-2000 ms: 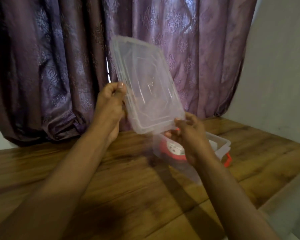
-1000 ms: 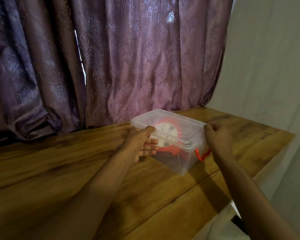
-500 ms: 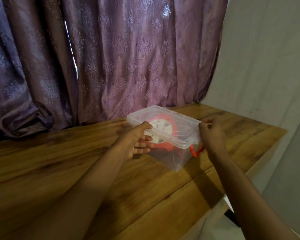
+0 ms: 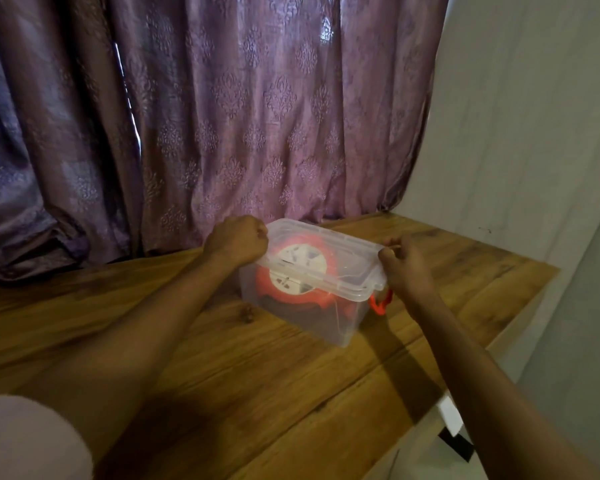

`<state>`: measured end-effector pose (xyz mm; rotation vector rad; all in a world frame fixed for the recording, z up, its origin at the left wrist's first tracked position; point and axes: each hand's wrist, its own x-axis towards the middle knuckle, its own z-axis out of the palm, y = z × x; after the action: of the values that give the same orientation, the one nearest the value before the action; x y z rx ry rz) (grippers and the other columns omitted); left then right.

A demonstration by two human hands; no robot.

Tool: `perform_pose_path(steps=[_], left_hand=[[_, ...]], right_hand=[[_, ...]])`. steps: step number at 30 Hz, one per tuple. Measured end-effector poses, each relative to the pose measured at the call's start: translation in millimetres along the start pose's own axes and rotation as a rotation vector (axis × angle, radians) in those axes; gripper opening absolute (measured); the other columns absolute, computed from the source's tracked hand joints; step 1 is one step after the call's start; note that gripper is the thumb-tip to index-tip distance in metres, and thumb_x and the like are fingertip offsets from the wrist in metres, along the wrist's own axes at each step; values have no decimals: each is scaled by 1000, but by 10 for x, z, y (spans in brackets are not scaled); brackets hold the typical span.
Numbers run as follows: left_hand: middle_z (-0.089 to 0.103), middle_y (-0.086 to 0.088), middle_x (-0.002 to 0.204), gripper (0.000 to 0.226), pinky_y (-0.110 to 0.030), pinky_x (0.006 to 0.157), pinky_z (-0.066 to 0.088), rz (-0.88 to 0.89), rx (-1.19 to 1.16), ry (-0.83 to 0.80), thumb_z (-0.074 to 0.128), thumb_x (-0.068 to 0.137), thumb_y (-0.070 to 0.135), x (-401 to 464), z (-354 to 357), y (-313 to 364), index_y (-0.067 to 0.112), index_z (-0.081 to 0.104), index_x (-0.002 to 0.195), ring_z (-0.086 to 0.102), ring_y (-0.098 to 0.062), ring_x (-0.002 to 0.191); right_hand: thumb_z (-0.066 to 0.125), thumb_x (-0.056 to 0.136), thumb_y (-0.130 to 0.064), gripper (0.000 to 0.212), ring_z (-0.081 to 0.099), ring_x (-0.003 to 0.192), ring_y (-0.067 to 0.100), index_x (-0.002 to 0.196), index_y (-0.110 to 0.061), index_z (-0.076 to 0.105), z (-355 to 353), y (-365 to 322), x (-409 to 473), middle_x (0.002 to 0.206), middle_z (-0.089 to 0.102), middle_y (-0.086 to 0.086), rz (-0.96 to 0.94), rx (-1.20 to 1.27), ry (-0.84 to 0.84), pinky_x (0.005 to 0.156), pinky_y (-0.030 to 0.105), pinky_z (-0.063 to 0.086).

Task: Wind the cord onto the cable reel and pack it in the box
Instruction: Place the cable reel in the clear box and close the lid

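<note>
A clear plastic box (image 4: 326,317) stands on the wooden table (image 4: 274,375) with its clear lid (image 4: 347,258) lying on top. Inside lies the orange cable reel (image 4: 291,292) with a white socket face, seen through the plastic. An orange latch (image 4: 380,304) sticks out at the box's right end. My left hand (image 4: 238,242) is a fist pressing on the lid's left end. My right hand (image 4: 404,268) curls its fingers over the lid's right edge, just above the latch. The cord itself is hidden.
Purple patterned curtains (image 4: 222,116) hang right behind the table. A pale wall (image 4: 516,116) rises on the right, and the table's right edge (image 4: 492,348) drops off close to the box. A pale sleeve (image 4: 25,441) shows at the bottom left.
The lid went from raised in both hands to lying on the box. My left hand moved from the box's side up onto the lid's left end and closed into a fist.
</note>
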<state>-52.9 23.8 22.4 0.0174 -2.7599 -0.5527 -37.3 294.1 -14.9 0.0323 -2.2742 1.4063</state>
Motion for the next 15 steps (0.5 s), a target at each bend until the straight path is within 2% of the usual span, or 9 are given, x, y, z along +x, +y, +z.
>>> perform_pose_path(steps=[2, 4, 8, 12, 15], left_hand=[[64, -13, 127, 42, -42, 97, 49, 17, 107, 51, 44, 84, 33, -121, -78, 27, 21, 68, 115, 58, -38, 114], [62, -16, 125, 35, -42, 91, 48, 36, 258, 88, 46, 90, 30, -210, -135, 29, 16, 65, 116, 58, -40, 112], [58, -16, 130, 34, -42, 92, 46, 17, 425, 114, 44, 98, 32, -228, -256, 17, 16, 60, 124, 56, -39, 117], [58, -14, 131, 37, -41, 91, 48, -46, 437, 110, 48, 99, 39, -76, -300, 17, 16, 59, 126, 58, -36, 117], [61, -14, 128, 32, -43, 92, 51, -111, 303, 140, 55, 95, 34, 65, -259, -124, 17, 62, 122, 60, -36, 114]], right_hand=[[49, 93, -14, 17, 61, 86, 24, 109, -14, 53, 12, -26, 71, 95, 62, 6, -7, 29, -76, 74, 39, 52], [46, 96, -9, 15, 57, 84, 21, 108, -13, 55, 10, -99, 123, 95, 62, 7, -19, 16, -157, 70, 30, 48], [43, 100, -12, 29, 56, 98, 26, 125, -7, 56, 41, -257, 238, 114, 58, 12, 7, -109, -304, 83, 32, 46], [44, 101, -14, 32, 55, 82, 19, 130, -6, 53, 157, -277, 362, 120, 59, 20, 75, -118, -365, 60, 21, 46], [45, 101, -22, 31, 58, 81, 21, 128, -9, 54, 250, -284, 462, 118, 60, 19, 137, -106, -394, 65, 31, 52]])
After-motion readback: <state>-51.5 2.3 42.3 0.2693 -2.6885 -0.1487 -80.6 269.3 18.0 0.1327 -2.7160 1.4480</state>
